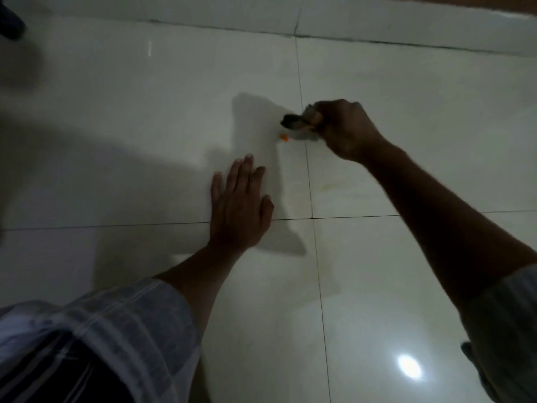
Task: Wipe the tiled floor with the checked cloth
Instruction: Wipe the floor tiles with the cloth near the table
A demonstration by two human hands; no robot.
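Observation:
My right hand (345,129) is closed around a bunched dark cloth (302,122), which sticks out to the left of my fist and is blurred. The cloth sits just above or on the glossy white tiled floor (145,112), near a vertical grout line. A tiny orange speck (284,137) lies on the tile just below the cloth's tip. My left hand (239,205) lies flat on the floor with fingers spread, palm down, below and left of the cloth, holding nothing.
A raised tiled step or skirting (377,21) runs along the far edge. A dark object (11,21) shows at the top left corner. A faint yellowish stain (331,186) marks the tile right of the grout line. A lamp's glare (409,367) reflects at the lower right.

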